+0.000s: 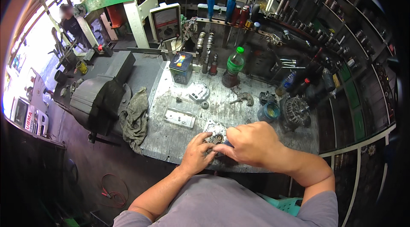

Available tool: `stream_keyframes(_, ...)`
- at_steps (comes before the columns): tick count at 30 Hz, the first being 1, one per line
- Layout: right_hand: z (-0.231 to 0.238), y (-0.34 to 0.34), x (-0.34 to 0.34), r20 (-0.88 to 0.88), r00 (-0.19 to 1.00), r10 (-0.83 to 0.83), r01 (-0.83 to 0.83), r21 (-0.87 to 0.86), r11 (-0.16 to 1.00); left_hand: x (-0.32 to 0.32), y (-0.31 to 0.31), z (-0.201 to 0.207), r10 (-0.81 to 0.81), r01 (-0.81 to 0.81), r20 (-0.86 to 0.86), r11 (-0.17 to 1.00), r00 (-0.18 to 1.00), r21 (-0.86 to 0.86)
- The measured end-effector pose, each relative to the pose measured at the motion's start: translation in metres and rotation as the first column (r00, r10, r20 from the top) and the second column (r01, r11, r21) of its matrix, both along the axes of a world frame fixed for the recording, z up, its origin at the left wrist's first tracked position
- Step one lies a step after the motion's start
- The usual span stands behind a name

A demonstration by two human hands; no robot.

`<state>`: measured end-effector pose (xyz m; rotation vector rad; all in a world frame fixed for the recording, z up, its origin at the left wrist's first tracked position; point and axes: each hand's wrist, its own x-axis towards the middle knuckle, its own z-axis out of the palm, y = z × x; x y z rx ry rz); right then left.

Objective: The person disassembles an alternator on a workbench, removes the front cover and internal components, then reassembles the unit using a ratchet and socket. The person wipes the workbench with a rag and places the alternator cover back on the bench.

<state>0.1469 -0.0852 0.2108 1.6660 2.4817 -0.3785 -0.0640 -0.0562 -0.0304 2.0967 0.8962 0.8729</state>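
Note:
At the bench's front edge my left hand grips the near left side of a small silvery metal housing, thumb and fingers curled against it. A round bore shows in its middle. My right hand is closed in a fist over the housing's right side. A sliver of something dark blue shows under this fist, but the fingers hide what it is. Beyond the hands lies a round, slotted alternator end cover with a small dark round part beside it. A shallow tray holding small parts sits to the left.
A large vise and a crumpled grey rag occupy the bench's left. A green-capped bottle, a box, a blue tub and an alternator stand farther back. Screwdrivers hang behind. A person stands far left.

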Motion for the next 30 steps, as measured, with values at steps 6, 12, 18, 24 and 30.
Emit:
stream_keyframes(6, 0.009, -0.010, 0.002, -0.240, 0.965, 0.102, -0.083, 0.089, 0.993, -0.011, 0.025, 0.001, -0.140, 0.140, -0.070, 0.990, 0.988, 0.002)
stream_keyframes(12, 0.004, -0.019, -0.009, -0.301, 0.953, -0.032, 0.094, 0.194, 0.977, -0.002, 0.046, -0.007, -0.260, 0.249, -0.116, 0.963, 0.959, -0.101)
stream_keyframes(18, 0.007, -0.030, -0.019, -0.022, 0.955, -0.297, 0.295, -0.055, 0.954, -0.002, 0.045, -0.010, -0.255, 0.235, -0.132, 0.960, 0.958, -0.154)
stream_keyframes(24, 0.000, -0.031, -0.017, -0.475, 0.879, 0.030, 0.090, 0.227, 0.970, -0.004, 0.045, -0.009, -0.276, 0.255, -0.127, 0.954, 0.953, -0.159)
stream_keyframes(30, -0.010, -0.032, -0.011, -0.189, 0.951, -0.243, 0.259, 0.069, 0.963, -0.009, 0.049, -0.020, -0.320, 0.310, -0.014, 0.927, 0.947, -0.213)
